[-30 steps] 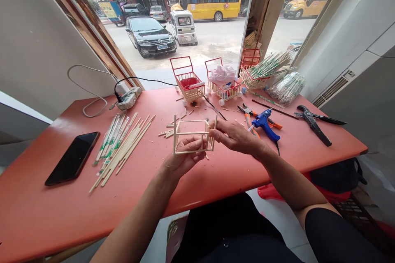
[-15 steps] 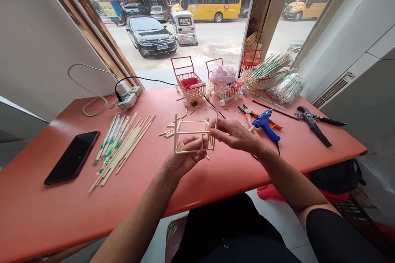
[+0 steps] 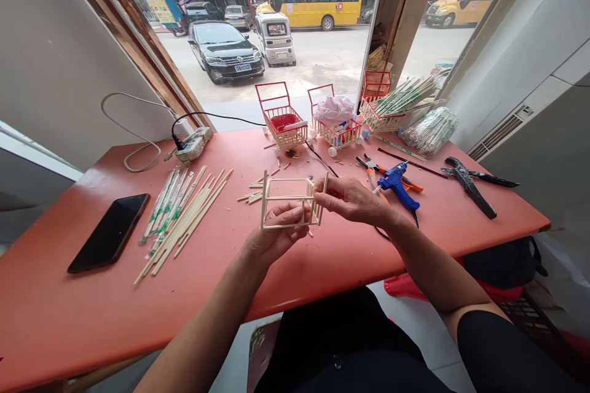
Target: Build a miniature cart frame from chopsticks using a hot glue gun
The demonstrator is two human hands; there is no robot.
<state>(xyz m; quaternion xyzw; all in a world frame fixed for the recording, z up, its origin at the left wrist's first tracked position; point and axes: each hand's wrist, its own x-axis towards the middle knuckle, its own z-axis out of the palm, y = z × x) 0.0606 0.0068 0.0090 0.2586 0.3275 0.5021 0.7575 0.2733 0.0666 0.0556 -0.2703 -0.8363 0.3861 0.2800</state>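
Note:
A small box-shaped frame of pale wooden sticks [image 3: 289, 198] is held above the table, with several slats across its right end. My left hand [image 3: 279, 230] reaches in from below, its thumb and fingers closed on a short upright stick of the frame. My right hand [image 3: 348, 199] pinches the frame's right end between thumb and fingers. Short cut stick pieces [image 3: 251, 198] lie on the table just behind the frame. To the right of my right hand rests a blue glue gun [image 3: 399, 187], beside orange-handled pliers [image 3: 371, 172].
Loose wooden sticks [image 3: 193, 221], wrapped chopsticks [image 3: 168, 199] and a phone [image 3: 109, 233] lie at left. A power strip [image 3: 196, 144] sits behind them. Red-trimmed miniature carts [image 3: 283, 123] line the window side. A large black cutter [image 3: 472, 187] and a bagged stick bundle [image 3: 431, 132] are at right.
Both hands keep their hold on the stick frame, which has barely shifted. The camera view has moved very slightly.

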